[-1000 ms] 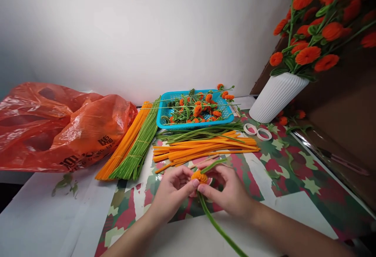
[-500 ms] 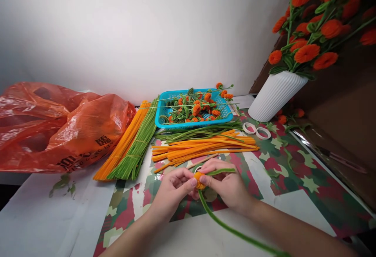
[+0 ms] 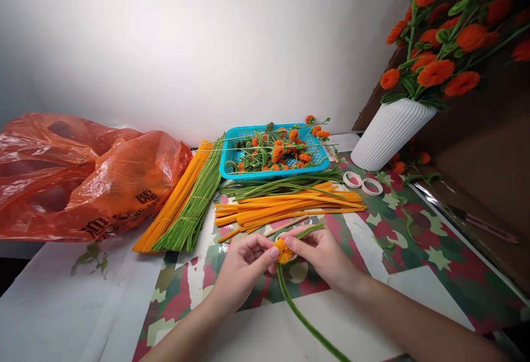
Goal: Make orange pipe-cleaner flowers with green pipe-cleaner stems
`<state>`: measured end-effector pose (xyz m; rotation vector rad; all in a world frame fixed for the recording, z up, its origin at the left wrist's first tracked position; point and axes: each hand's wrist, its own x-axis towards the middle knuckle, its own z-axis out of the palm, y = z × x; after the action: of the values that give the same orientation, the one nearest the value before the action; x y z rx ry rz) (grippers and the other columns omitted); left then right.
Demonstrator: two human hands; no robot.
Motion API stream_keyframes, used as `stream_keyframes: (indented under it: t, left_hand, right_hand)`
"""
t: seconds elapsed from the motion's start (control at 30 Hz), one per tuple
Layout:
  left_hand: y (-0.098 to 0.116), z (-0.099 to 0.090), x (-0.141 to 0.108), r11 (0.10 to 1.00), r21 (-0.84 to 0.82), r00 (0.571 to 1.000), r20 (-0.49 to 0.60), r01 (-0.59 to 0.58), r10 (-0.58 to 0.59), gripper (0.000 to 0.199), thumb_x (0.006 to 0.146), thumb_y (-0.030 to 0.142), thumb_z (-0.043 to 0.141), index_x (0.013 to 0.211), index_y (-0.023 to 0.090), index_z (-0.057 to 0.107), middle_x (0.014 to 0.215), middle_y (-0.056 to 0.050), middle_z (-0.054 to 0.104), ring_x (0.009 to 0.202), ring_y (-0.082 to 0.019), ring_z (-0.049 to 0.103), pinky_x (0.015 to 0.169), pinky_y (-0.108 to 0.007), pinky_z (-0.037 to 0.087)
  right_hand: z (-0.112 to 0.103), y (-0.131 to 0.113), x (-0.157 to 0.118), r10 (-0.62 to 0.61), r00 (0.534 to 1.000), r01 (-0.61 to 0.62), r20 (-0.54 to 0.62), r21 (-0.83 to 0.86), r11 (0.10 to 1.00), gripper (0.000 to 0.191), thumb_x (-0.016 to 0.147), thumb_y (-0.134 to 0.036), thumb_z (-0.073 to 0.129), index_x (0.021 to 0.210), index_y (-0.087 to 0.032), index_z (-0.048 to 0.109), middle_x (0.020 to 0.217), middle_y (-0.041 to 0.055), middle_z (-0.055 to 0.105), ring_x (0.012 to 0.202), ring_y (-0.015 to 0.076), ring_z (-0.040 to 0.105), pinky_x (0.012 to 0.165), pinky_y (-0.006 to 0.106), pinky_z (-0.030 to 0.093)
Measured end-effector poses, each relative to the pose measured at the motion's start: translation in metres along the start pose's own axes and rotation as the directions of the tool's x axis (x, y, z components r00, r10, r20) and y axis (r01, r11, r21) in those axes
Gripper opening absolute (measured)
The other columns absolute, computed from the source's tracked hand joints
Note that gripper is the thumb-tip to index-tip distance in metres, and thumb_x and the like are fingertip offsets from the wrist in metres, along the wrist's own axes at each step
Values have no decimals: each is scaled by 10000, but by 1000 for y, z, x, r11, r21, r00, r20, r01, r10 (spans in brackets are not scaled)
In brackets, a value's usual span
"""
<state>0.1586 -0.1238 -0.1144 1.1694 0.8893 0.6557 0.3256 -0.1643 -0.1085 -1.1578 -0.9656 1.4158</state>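
Between my two hands is a small orange pipe-cleaner flower [image 3: 283, 252], its face tilted toward me. My left hand [image 3: 247, 260] pinches its left side with thumb and fingers. On the other side, the thumb and fingers of my right hand [image 3: 321, 253] close on its upper right edge. A long green pipe cleaner [image 3: 298, 313] hangs from the flower and curves down to the lower right. Its other end sticks out past my right fingers. How the green strand joins the flower is hidden.
Loose orange pipe cleaners [image 3: 285, 207] lie beyond my hands, with green ones behind. A blue basket [image 3: 273, 175] holds finished flowers. Tape rolls [image 3: 371, 187] and a white vase [image 3: 391, 133] stand right; bundled green pipe cleaners [image 3: 192, 207] and a red plastic bag [image 3: 124, 185] lie left.
The orange flower has turned so more of its face shows. My right fingers have shifted slightly, and the hanging green strand has swung left and downward.
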Motion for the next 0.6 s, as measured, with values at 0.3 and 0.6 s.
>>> stream_keyframes:
  t: [0.3, 0.6]
  left_hand:
    - [-1, 2, 2, 1000, 13, 1000, 4, -1, 1, 290, 730, 410, 733, 698, 148, 612, 577, 14, 605, 531, -103, 557, 542, -208, 453]
    - [-2, 3, 1, 1000, 19, 1000, -7, 16, -16, 283, 729, 402, 736, 700, 149, 612, 574, 14, 605, 531, -106, 557, 542, -213, 472]
  right_hand:
    - [3, 4, -4, 54, 989, -53, -139, 11, 999, 295, 659, -413, 788, 776, -174, 660, 787, 33, 694, 744, 179, 666, 680, 294, 558]
    - [3, 7, -5, 41, 988, -47, -149, -36, 998, 314, 678, -420, 764, 793, -168, 615, 793, 28, 646, 719, 150, 622, 670, 278, 533]
